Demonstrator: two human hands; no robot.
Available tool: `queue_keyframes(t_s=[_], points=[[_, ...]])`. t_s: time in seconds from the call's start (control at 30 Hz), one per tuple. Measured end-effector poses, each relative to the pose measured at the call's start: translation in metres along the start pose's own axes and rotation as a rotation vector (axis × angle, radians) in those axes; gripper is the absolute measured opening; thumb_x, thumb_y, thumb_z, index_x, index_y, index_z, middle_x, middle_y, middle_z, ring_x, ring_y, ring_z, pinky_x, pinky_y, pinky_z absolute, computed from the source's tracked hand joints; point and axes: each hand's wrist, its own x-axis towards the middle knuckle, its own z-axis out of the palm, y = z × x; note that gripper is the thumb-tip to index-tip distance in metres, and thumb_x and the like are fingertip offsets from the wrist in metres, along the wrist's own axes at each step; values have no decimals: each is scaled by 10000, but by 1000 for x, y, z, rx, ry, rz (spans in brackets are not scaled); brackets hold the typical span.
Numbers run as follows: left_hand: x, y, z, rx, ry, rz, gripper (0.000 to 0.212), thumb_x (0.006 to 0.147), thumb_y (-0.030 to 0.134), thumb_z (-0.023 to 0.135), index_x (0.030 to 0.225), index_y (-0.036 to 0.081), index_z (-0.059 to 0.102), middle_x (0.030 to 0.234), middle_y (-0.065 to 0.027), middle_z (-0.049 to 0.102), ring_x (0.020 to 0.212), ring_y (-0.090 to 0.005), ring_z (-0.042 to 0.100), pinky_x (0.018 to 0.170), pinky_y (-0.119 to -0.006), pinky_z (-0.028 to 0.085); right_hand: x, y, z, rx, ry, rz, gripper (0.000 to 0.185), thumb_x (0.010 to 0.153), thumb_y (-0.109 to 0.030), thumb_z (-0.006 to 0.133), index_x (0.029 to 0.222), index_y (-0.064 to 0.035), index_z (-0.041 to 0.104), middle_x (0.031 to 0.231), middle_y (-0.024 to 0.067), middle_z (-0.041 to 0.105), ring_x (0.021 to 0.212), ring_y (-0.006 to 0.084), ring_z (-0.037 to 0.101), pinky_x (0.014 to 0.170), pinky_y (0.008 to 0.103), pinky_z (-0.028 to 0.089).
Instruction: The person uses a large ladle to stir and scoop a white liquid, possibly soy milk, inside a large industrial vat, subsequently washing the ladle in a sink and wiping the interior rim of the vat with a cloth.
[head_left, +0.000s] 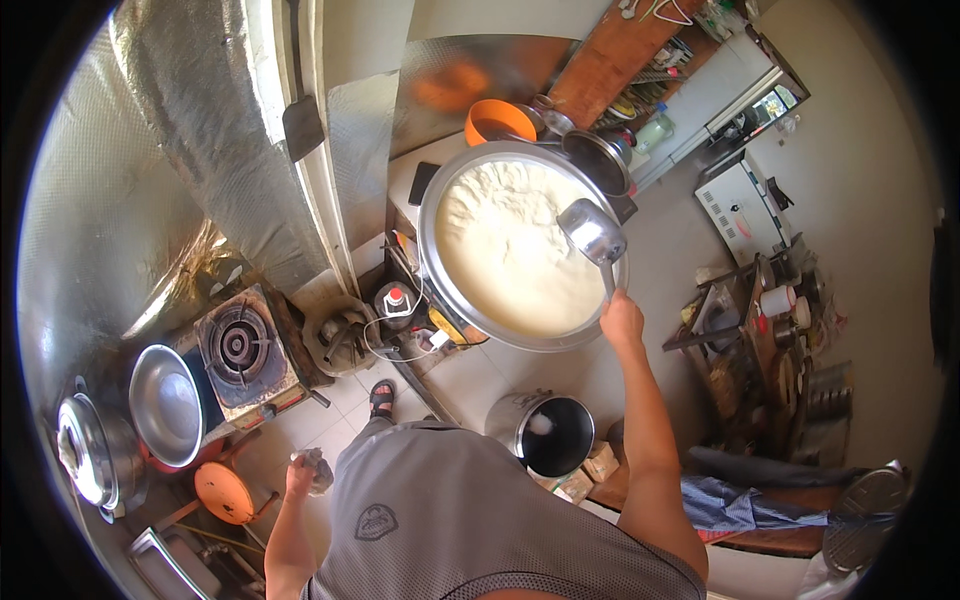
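My right hand (622, 321) grips the handle of a metal ladle (592, 231). The ladle's shiny bowl is over the right part of a large round metal basin (429, 247); whether it touches the contents I cannot tell. Pale, creamy liquid with thick, wrinkled curds (510, 247) fills much of the basin, the curds bunched toward its far side. Low at the left, away from the basin, my left hand (298, 476) is closed around a crumpled greyish cloth (319, 472). A tall metal pot (504, 421) with a dark interior stands below the basin, near my body.
A gas stove (238, 343), a wide metal bowl (166, 405) and an orange stool (223, 493) are at the left. Beyond the basin sit an orange bowl (499, 122) and a dark pan (598, 161). Cluttered shelves (765, 352) stand at the right.
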Motion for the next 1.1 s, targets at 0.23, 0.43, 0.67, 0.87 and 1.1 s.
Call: queue_keyframes(t_s=[0.23, 0.43, 0.67, 0.87, 1.1], points=[[-22, 17, 3, 40, -36, -32, 510, 625, -7, 484, 1104, 25, 655, 933, -64, 656, 848, -191, 608, 745, -298, 479, -10, 24, 21, -70, -110, 43, 222, 823, -168, 626, 924, 23, 577, 877, 254, 650, 855, 410, 635, 765, 486, 504], [-40, 47, 9, -107, -84, -13, 488, 632, 49, 490, 1084, 35, 676, 928, -58, 650, 867, -157, 599, 766, -272, 470, -18, 17, 27, 381, -322, 172, 206, 848, -158, 603, 817, 42, 566, 714, 183, 630, 553, 293, 625, 495, 407, 512], [-34, 30, 7, 7, -32, 9, 468, 658, 60, 517, 1092, 99, 688, 939, -58, 671, 874, -160, 607, 762, -288, 477, -25, 14, 33, 1041, -583, 385, 193, 889, -143, 569, 786, 20, 561, 644, 62, 560, 433, 106, 453, 371, 265, 372], [-28, 31, 9, 115, -10, -33, 422, 676, 86, 551, 1079, 70, 674, 929, -101, 674, 881, -211, 624, 771, -326, 486, -33, 28, 40, 1575, -742, 578, 187, 906, -186, 596, 842, -14, 562, 713, 30, 539, 512, 48, 442, 411, 207, 350], [-8, 22, 17, 141, -23, 11, 399, 673, 112, 579, 1056, 37, 659, 882, -147, 675, 842, -255, 637, 748, -358, 493, -38, 27, 16, 1792, -850, 520, 205, 929, -202, 580, 863, -9, 559, 728, 9, 521, 518, 21, 410, 425, 173, 311]])
